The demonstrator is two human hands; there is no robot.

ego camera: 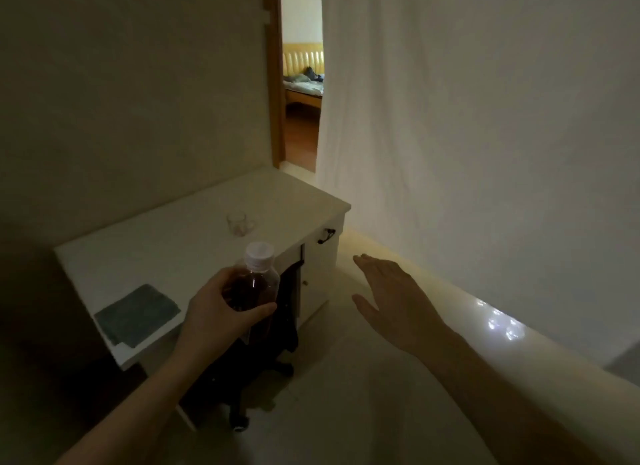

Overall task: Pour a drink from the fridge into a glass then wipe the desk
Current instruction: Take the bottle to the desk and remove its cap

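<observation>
Bottle (254, 284) with dark drink and white cap, upright, gripped by left hand (216, 317) wrapped round its body, held in the air at the counter's (166, 253) near edge. Empty glass (239, 223) stands on counter at 12 o'clock from bottle, well apart; grey cloth (136, 314) lies flat at 9 o'clock, near the counter's front-left edge. Right hand (391, 300) at 3 o'clock, fingers spread, holding nothing, over floor.

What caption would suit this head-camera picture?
Left hand carries a capped bottle toward the white desk with glass and cloth.
</observation>
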